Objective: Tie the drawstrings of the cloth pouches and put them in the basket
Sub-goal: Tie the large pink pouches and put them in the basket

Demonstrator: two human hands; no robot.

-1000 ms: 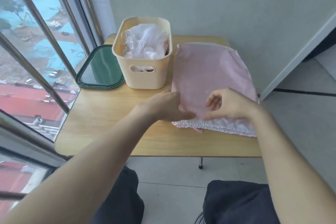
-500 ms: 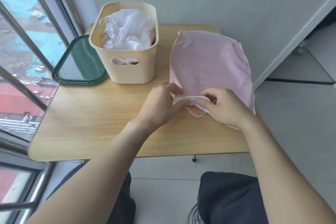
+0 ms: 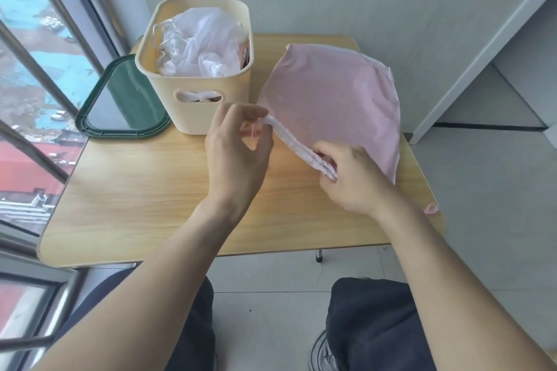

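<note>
Your left hand (image 3: 238,147) has lifted the pouch (image 3: 331,105) corner — pinching its cord; right hand (image 3: 349,175) grips the gathered hem. Soft, light cloth — hold the cords.

Single head-worn wide-angle view, looking forward and steeply down over the near edge of the wooden table (image 3: 144,208). Close in: forearms and knees fill the bottom, far edge against the wall near the top. Window along the left edge, floor beyond the right.
</note>
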